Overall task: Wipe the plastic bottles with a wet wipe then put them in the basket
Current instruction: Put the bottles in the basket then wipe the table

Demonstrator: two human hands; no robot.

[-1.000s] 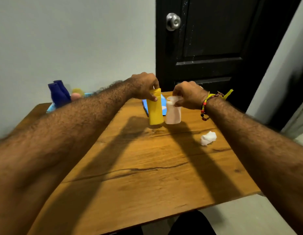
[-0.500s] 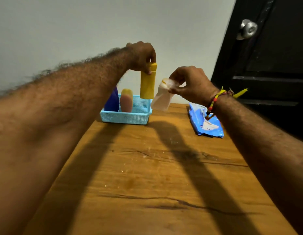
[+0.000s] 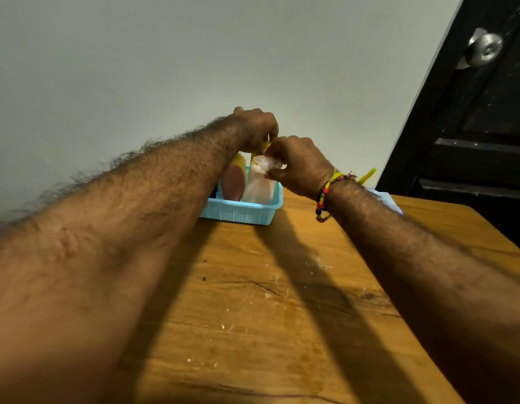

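Observation:
A light blue plastic basket (image 3: 241,212) stands at the far edge of the wooden table (image 3: 267,316), against the wall. My right hand (image 3: 296,164) grips the top of a clear whitish bottle (image 3: 258,185) whose lower part stands inside the basket. My left hand (image 3: 255,128) is just above and behind it, closed on the top of a yellow bottle (image 3: 264,147), of which only a sliver shows between the hands. A pink bottle (image 3: 233,182) with a yellow cap stands in the basket to the left. A dark blue bottle (image 3: 213,193) barely shows behind my left forearm.
A blue wet-wipe pack (image 3: 389,199) lies on the table behind my right wrist, mostly hidden. A black door with a metal knob (image 3: 484,49) fills the right side. The grey wall is directly behind the basket.
Both hands have carried the yellow and the clear bottle left to the basket and lowered them; the clear bottle now stands inside it. The view has swung left.

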